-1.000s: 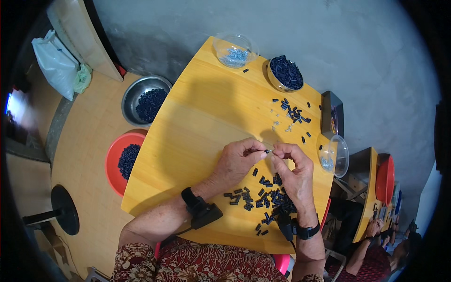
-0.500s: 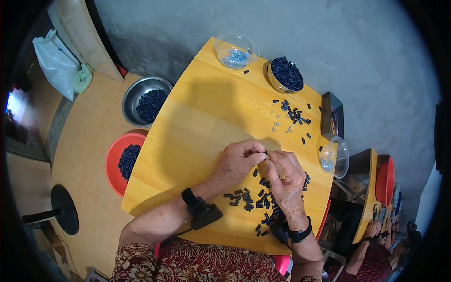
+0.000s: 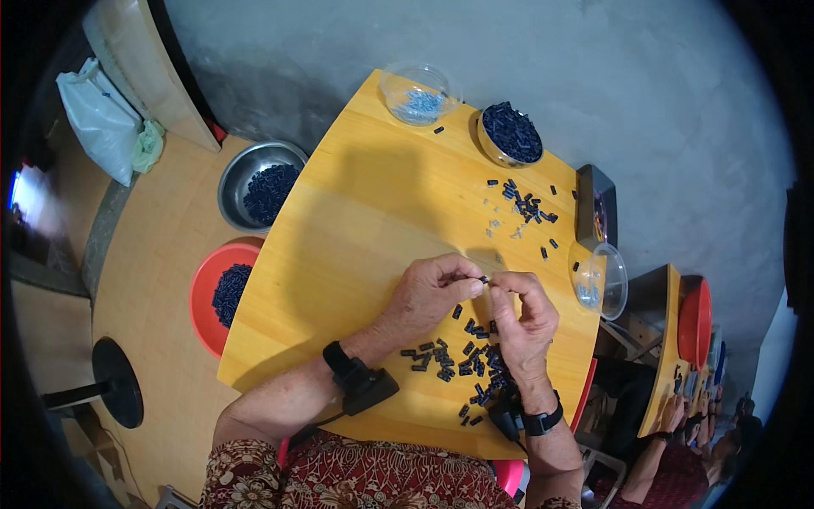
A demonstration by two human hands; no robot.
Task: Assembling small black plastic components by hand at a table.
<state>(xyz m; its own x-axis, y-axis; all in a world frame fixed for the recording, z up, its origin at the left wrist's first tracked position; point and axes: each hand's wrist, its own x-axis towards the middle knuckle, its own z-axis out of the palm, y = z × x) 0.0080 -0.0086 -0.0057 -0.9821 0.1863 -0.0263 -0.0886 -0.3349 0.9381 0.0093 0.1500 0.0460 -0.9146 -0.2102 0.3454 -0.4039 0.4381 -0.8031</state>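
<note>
1. Left hand [image 3: 424, 293]: thumb and index finger closed, pinching a small black piece [image 3: 484, 279] at their tips, above the middle of the desk [image 3: 339, 229].
2. Right hand [image 3: 527, 318]: thumb and forefinger drawn together at the right end of the same piece; whether these fingers grip it, or a smaller part at its end, cannot be told.
3. Main pile [image 3: 477, 365]: short black pieces lying loose on the desk, below the hands and partly hidden by the right one.
4. Farther scatter [image 3: 526, 205]: similar black pieces, with tiny pale parts [image 3: 494, 226] just to their left.
5. Far end of the desk: a clear tub [image 3: 398, 81] containing small silvery parts and, to its right, a metal bowl [image 3: 500, 158] heaped with black pieces.
6. Right edge: a dark tray [image 3: 587, 208] and, nearer the person, a second clear tub [image 3: 621, 288], tilted, with small silvery parts inside.
7. Beyond the left edge: a steel basin [image 3: 237, 174] and a red basin [image 3: 202, 297], each holding black pieces.
</note>
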